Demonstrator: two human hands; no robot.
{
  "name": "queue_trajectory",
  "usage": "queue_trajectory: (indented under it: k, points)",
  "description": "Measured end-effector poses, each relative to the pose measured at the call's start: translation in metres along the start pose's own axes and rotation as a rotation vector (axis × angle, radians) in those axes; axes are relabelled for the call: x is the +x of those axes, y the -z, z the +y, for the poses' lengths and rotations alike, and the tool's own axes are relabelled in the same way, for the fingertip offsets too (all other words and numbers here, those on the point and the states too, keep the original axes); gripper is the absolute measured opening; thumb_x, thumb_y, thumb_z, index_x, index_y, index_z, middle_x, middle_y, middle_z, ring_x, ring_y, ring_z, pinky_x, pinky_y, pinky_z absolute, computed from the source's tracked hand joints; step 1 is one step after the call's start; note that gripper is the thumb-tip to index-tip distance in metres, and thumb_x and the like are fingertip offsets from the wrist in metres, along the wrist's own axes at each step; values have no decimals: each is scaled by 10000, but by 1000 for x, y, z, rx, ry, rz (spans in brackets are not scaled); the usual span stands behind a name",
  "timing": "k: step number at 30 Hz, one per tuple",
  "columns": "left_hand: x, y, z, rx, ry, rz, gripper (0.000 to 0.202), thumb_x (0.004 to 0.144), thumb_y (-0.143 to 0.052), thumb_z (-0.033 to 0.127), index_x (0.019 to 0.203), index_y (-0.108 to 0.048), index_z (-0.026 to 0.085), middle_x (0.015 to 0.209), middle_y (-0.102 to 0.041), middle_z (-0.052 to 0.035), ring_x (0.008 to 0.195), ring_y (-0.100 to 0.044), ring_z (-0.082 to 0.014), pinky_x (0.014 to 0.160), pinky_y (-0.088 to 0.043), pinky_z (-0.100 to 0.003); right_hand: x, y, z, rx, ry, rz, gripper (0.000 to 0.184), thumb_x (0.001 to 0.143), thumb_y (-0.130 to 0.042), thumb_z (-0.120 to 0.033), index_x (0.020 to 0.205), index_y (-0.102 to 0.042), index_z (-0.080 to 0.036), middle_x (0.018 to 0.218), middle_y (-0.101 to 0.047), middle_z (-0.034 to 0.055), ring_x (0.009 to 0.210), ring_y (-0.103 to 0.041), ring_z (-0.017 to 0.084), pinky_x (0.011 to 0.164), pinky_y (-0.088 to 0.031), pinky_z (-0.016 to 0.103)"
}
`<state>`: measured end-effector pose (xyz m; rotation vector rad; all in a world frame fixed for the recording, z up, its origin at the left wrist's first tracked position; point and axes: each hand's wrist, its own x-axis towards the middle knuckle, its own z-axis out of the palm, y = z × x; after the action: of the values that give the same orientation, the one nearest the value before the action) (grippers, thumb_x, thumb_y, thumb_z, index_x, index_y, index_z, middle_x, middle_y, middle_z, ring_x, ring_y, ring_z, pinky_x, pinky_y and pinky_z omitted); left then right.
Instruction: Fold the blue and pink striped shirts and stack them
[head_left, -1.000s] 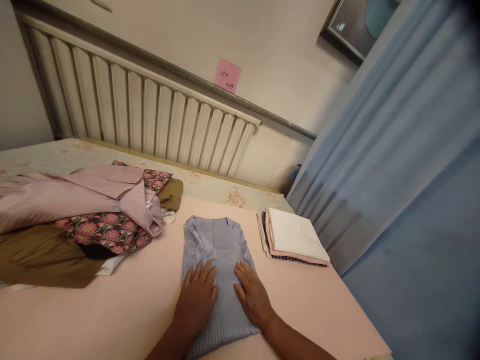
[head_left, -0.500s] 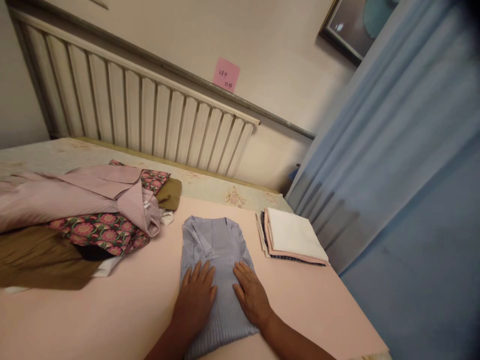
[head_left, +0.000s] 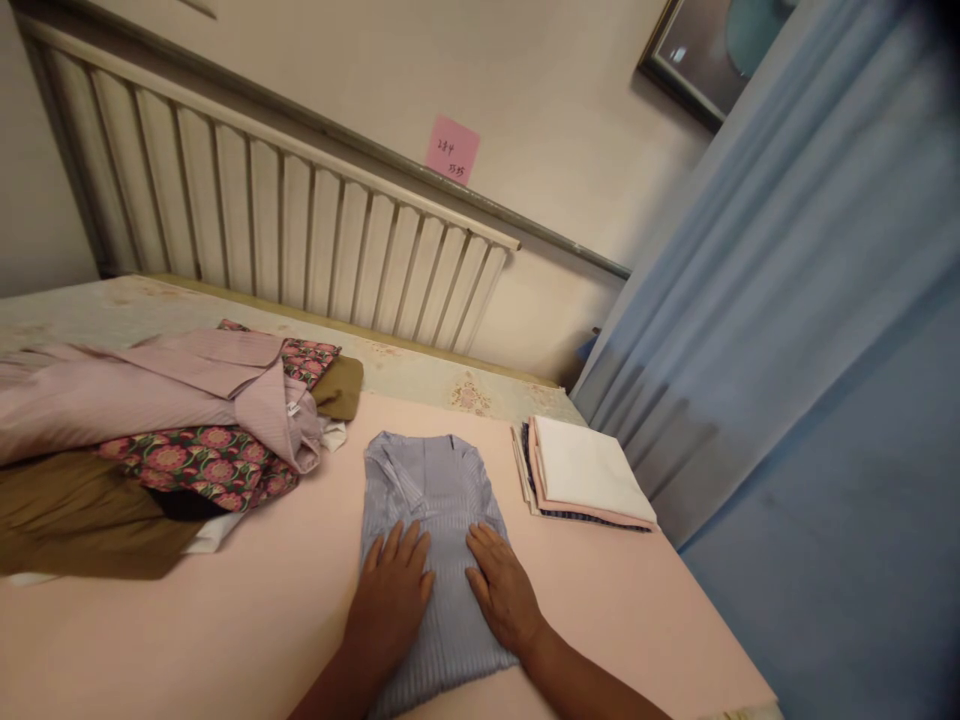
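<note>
The left hand (head_left: 388, 598), fingers slightly parted, and right hand (head_left: 508, 592), fingers nearly together, lie flat on the shirt (head_left: 450, 490) between pile (head_left: 157, 385) and stack (head_left: 592, 465), where uneven pressure could crease it.

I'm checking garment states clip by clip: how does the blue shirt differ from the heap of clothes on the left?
The blue shirt lies flat and neatly shaped; the heap of clothes is loose and rumpled. The shirt is one garment, while the heap mixes pink, brown and flowered pieces. Both lie at least partly on the pink cover.
</note>
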<state>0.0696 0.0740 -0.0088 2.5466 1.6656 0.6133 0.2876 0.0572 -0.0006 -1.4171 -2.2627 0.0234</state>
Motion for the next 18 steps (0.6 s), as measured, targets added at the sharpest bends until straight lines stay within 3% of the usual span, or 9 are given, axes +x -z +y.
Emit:
queue_trajectory:
  k: [18]
  points:
    - [0, 1, 0, 13, -6, -3, 467, 906, -391, 329, 1340, -518, 212, 1441, -485, -60, 1353, -377, -298, 1100, -278, -519, -1, 0, 0, -6, -2, 1, 473, 942, -474, -231, 1413, -434, -224, 1436, -465, 82, 1358, -381, 243, 1112, -364, 513]
